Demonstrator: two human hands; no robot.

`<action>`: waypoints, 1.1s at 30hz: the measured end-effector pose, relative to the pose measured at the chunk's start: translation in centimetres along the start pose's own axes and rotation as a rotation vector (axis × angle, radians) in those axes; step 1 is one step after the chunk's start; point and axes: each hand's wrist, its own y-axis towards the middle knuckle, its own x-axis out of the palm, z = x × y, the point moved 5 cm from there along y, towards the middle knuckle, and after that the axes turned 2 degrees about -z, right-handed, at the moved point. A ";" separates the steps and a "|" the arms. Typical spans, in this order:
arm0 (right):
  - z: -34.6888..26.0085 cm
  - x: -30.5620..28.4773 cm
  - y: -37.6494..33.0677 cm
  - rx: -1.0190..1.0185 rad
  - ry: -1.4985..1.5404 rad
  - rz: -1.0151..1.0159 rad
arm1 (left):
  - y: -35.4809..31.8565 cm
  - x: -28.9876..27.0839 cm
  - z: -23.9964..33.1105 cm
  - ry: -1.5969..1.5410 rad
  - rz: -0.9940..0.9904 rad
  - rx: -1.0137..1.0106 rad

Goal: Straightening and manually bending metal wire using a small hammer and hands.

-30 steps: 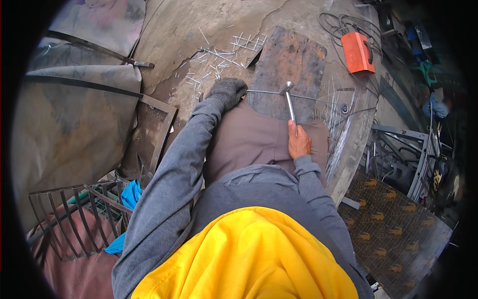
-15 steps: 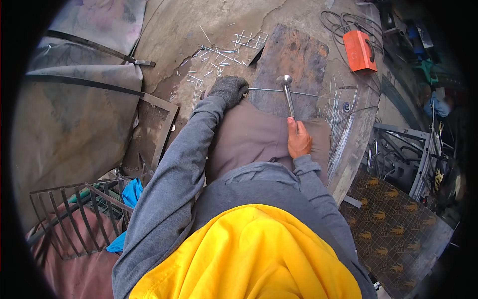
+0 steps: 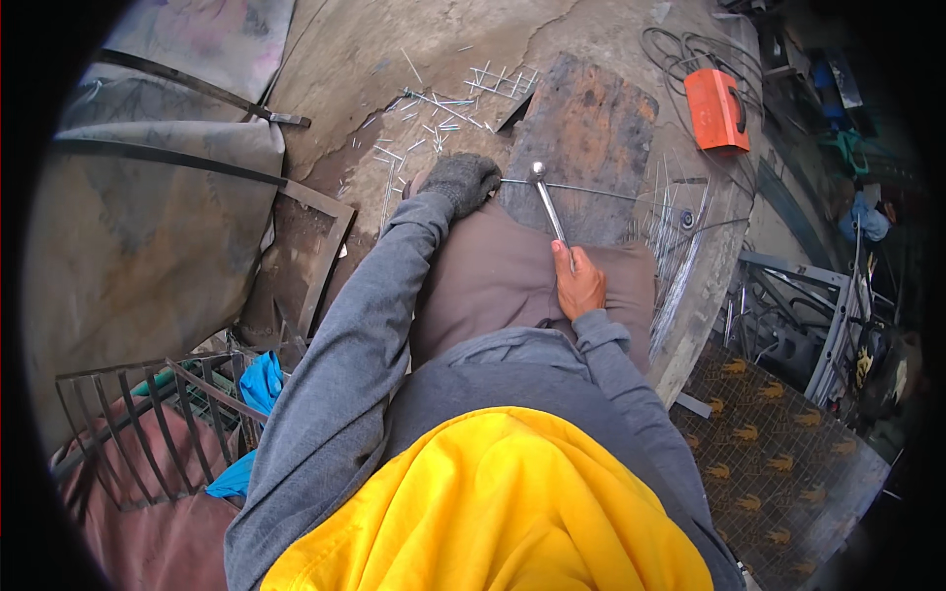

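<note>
My left hand, in a dark grey knitted glove, is closed round the near end of a thin metal rod. The rod runs to the right across a dark, worn wooden board lying on the ground before my knees. Bare, my right hand grips the handle of a shiny metal hammer over my lap. The hammer's head is at the rod, a short way right of the glove; whether it touches the rod I cannot tell.
Cut rod pieces and a small welded grid lie beyond my left hand. Long thin rods are bundled at my right. An orange machine with coiled cable stands far right; a metal rack is near left.
My right hand has shifted slightly left, and the hammer's head has swung left along the rod toward the gloved hand. My left hand keeps its grip on the rod.
</note>
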 end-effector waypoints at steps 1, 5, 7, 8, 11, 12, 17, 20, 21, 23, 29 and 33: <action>-0.1 0.1 0.0 -0.002 -0.001 -0.004 | 0.1 0.0 0.0 0.009 -0.008 0.019; -0.2 0.7 0.3 0.026 -0.027 -0.063 | -0.1 -0.1 0.2 0.018 -0.015 0.011; 0.2 0.8 0.4 0.032 -0.046 -0.052 | -0.4 -0.5 0.6 0.002 -0.019 0.009; 0.4 0.8 0.4 0.037 -0.039 -0.055 | -0.6 -0.6 0.7 -0.015 -0.024 0.004; 0.4 0.7 0.4 0.042 -0.014 -0.061 | -0.9 -0.7 0.4 0.110 -0.004 -0.020; 0.3 0.7 0.2 0.036 0.002 -0.065 | -0.9 -0.7 0.3 0.111 -0.009 -0.015; 0.2 -0.6 -0.6 0.007 0.146 0.035 | -0.2 -0.4 0.3 0.064 -0.042 0.004; -1.4 -1.6 -0.6 -0.008 0.155 0.101 | -0.3 -0.1 0.0 0.040 -0.037 -0.008; -1.7 -1.7 -0.6 -0.024 0.161 0.128 | -0.3 -0.1 -0.2 0.043 -0.038 -0.007; -1.4 -1.5 -0.7 -0.015 0.151 0.121 | -0.4 -0.2 -0.1 0.048 0.005 0.005; 0.0 -0.2 -0.4 0.005 0.048 0.014 | -0.2 0.0 0.1 0.060 -0.052 0.006; 0.4 0.2 -0.3 0.015 0.033 0.008 | -0.3 0.4 -0.2 0.061 -0.029 0.048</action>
